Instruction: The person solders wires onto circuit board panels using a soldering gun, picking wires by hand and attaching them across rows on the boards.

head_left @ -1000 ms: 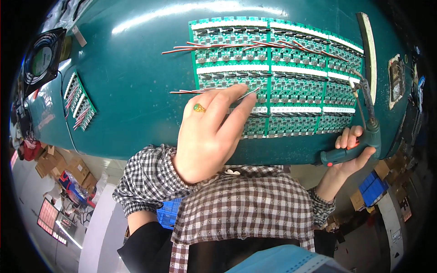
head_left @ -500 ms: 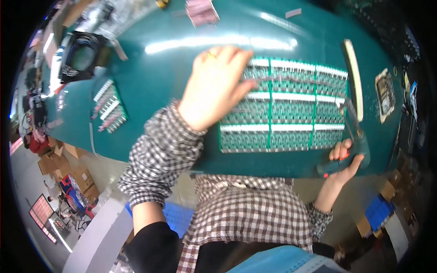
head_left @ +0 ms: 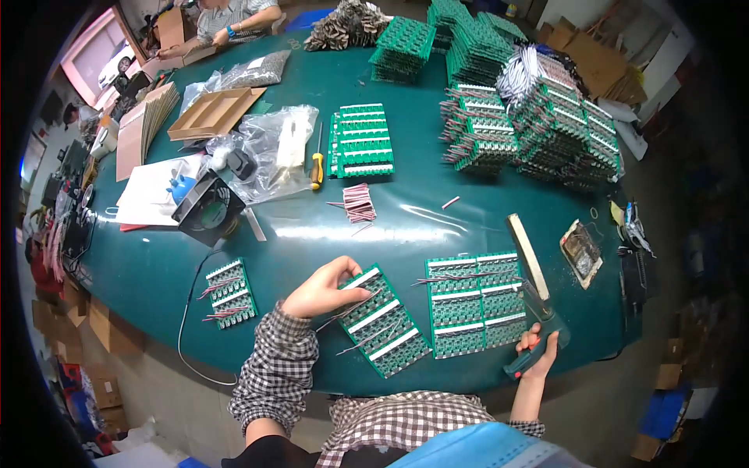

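Landmark: joined block, stiff green circuit boards, ribbed by white strips, thin wires across its upper part. Left of it we have the tilted panel, same rectangular gridded type, loose thin wires lying over it; near corner close to the block, contact we can't tell. Left hand pinches that panel's upper-left edge, thumb on top, grip narrow. Right hand, at the block's lower right, wraps its fingers round a pistol-shaped tool, smooth dark-green plastic, red button; its front is blurred for us. Right of the block: a pale straight bar, then a stained rectangular pad. Well left: a small wired panel. Beyond, up-left: cut wires, bundled.
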Available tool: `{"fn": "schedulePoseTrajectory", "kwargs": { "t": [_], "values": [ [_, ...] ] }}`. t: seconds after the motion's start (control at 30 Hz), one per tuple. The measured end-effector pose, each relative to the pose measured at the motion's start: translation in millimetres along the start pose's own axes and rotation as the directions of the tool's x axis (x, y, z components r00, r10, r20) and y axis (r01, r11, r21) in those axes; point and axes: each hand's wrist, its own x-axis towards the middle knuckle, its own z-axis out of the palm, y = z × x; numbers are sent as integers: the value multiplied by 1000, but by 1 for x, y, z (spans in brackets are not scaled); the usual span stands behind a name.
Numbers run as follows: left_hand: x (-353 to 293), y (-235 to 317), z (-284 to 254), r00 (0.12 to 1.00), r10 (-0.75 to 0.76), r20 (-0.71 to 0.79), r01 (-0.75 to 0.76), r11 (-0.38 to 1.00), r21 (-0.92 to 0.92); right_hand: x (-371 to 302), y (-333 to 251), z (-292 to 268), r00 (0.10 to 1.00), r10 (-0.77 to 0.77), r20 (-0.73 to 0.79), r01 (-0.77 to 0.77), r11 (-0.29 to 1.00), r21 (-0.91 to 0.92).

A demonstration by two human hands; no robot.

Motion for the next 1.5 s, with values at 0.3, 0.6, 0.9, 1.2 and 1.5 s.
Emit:
{"fn": "schedulePoseTrajectory", "kwargs": {
  "t": [0.3,0.6,0.9,1.2,1.5],
  "values": [
    [-35,87,1,783,408,-471,-566,780,-266,15,-10,6,998,-27,65,23,998,62],
    [-24,96,33,759,409,-507,-633,647,-425,13,-5,3,997,-19,76,13,997,78],
    [-23,93,33,774,333,-539,-599,661,-452,11,-8,6,999,-2,44,1,999,40],
    [-17,88,31,811,256,-526,-538,678,-500,11,-8,7,999,-4,48,4,1000,9],
    [-12,85,31,831,232,-505,-508,687,-520,10,-11,11,995,3,99,-7,999,42]
  ]
}}
